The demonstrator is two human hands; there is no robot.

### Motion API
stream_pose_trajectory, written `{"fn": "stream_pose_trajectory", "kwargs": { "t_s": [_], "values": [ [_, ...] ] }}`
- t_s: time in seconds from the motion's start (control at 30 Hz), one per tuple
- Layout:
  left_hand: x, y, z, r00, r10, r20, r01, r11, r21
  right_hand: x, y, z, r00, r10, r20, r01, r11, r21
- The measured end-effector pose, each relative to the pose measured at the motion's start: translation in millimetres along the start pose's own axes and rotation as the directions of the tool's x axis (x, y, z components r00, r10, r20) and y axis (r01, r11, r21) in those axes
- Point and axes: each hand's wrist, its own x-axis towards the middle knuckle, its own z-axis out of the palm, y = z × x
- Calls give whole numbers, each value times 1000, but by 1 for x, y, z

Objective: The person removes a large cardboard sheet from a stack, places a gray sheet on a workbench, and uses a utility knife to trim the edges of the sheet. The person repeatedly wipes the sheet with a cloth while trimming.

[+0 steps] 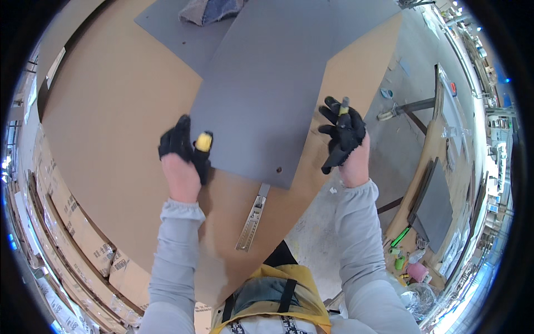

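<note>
A flat grey panel [261, 106] with a small hole near its front corner lies in front of me, overlapping another grey panel [186, 42] at the far left. My left hand [186, 149], in a black glove, is at the near panel's left edge with fingers and thumb apart. Something yellow [204, 141] covers its thumb area; whether it is tape or a held item is unclear. Off the panel's right edge, my gloved right hand [343, 133] has its fingers spread. A yellow-banded, grey-tipped piece shows at one finger. A metal snap-off utility knife [253, 218] lies by the panel's front edge.
Brown board [117, 128] covers the table under the panels. A grey-blue cloth [208, 10] rests at the far end. Stacked cartons [83, 228] stand at the left. On the right, another bench holds grey panels [434, 206], a green-handled tool [400, 237] and tape rolls.
</note>
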Motion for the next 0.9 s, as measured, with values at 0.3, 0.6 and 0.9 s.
{"fn": "stream_pose_trajectory", "kwargs": {
  "t_s": [0.3,0.6,0.9],
  "values": [
    [113,36,83,977,96,192,-143,957,251,-66,45,-28,919,-161,359,353,740,-572],
    [129,63,114,959,40,281,-176,859,480,-80,58,-30,844,-173,509,493,626,-605],
    [128,52,120,967,135,214,-221,861,458,-77,53,-32,823,-205,531,546,543,-637]
  ]
}}
